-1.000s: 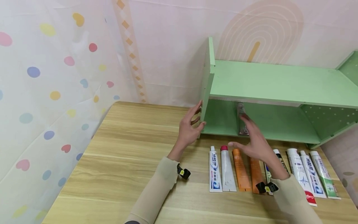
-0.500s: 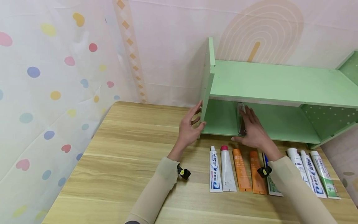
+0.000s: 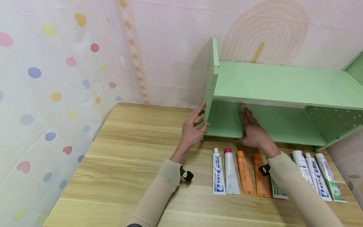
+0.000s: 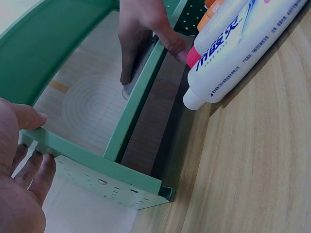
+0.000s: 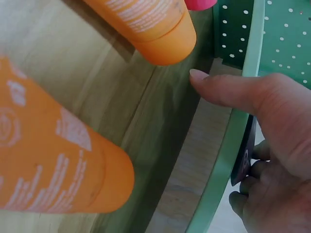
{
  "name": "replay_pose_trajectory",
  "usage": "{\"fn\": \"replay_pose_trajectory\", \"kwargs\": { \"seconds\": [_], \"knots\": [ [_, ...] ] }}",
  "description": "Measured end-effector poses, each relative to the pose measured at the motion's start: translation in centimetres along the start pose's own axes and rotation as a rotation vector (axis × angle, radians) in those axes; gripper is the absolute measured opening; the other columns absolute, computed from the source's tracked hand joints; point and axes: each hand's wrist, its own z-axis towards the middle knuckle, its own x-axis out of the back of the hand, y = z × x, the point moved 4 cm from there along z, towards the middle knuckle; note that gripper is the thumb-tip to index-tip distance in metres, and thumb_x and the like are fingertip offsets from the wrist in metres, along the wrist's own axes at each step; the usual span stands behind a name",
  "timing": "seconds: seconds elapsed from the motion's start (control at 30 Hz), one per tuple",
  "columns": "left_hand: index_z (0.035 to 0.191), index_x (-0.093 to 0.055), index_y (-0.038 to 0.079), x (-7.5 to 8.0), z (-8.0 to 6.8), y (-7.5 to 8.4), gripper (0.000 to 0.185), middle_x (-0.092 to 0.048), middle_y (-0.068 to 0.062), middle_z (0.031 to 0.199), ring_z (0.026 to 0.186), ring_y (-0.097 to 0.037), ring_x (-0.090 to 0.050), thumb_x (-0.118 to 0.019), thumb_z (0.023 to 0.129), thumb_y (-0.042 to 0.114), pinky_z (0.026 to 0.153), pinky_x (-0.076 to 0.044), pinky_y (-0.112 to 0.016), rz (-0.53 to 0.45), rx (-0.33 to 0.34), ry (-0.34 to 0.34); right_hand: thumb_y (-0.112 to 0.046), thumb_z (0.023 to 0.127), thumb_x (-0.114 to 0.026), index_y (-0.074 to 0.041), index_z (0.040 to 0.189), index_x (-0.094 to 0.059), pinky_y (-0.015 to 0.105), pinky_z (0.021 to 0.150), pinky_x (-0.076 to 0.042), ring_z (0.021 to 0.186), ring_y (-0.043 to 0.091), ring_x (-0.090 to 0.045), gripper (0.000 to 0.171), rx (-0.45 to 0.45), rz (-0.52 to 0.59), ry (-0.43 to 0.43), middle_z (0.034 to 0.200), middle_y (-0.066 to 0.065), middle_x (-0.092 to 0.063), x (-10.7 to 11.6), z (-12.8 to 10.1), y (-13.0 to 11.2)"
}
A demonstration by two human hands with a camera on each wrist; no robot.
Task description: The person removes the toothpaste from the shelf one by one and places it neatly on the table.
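My left hand (image 3: pixel 193 130) holds the left side panel (image 3: pixel 210 83) of a green shelf unit. In the left wrist view its thumb lies on one face of the panel and its fingers on the other. My right hand (image 3: pixel 256 134) reaches into the lower compartment, its extended fingers resting on a dark tube (image 5: pixel 246 153) with a clear, greyish cap (image 3: pixel 244 106). This tube lies lengthwise, front to back, on the lower board (image 3: pixel 286 126), mostly covered by the hand. The right thumb stands apart, by the board's front edge.
In front of the shelf several toothpaste tubes lie in a row: a white one (image 3: pixel 218 173), a silver one with a red cap (image 3: pixel 232 173), orange tubes (image 3: pixel 245 173) and more white ones (image 3: pixel 319 176). My right forearm passes over part of the row. A polka-dot curtain (image 3: pixel 56 126) hangs at left.
My right hand has gone deeper into the lower compartment and shifted left, from beside the dark tube to over it. My left hand stays on the side panel.
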Motion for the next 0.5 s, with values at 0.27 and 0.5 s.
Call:
{"fn": "replay_pose_trajectory", "kwargs": {
  "seconds": [0.27,0.5],
  "knots": [
    [0.158,-0.043,0.021,0.1,0.1,0.0,0.084,-0.053,-0.008,0.150,0.137,-0.031,-0.054,-0.072,0.086,-0.011,0.104,-0.056,-0.047,-0.017,0.007,0.001,-0.021,0.084,-0.084,0.004,0.162,0.004,0.062,0.113,-0.043,0.157,0.047,-0.004,0.120,0.045,-0.052,0.042,0.171,0.025,0.008,0.1,-0.7,-0.8],
    [0.158,-0.042,0.027,0.2,0.0,-0.1,0.084,-0.053,-0.003,0.150,0.137,-0.026,-0.055,-0.071,0.088,-0.010,0.105,-0.056,-0.040,0.002,0.004,-0.003,-0.001,0.086,-0.066,0.009,0.161,-0.002,0.054,0.083,-0.054,0.154,0.052,-0.012,0.099,0.121,-0.082,0.089,0.169,0.030,0.003,-0.4,-2.1,-1.9]
  ]
}}
